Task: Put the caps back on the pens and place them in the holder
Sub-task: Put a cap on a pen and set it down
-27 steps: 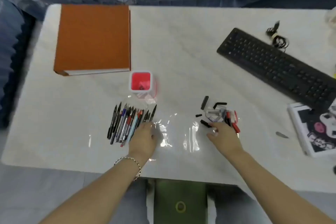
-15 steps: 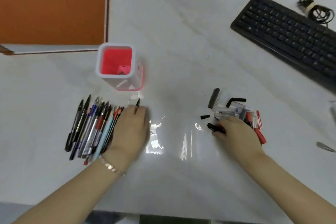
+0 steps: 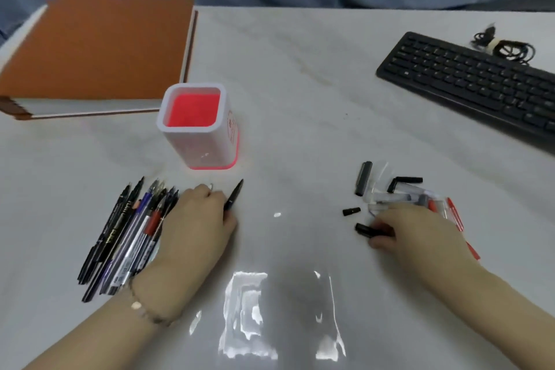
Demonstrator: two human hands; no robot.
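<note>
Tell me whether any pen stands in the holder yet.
No, the holder shows only its red inside; the pens lie on the table by the left hand.

Soft even light from above, bench point(image 3: 300, 84) bright, blown-out glare patches between and just near-side of left grip point(image 3: 195, 228) and right grip point(image 3: 420, 231), faint shadows under both, overall slightly soft, wide-angle bowing at edges, book point(image 3: 99, 48) beyond left grip smeared.

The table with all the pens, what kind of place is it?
Probably a work desk for office jobs or study. There is a computer keyboard, a thick orange book, and a holder near a heap of pens.
</note>
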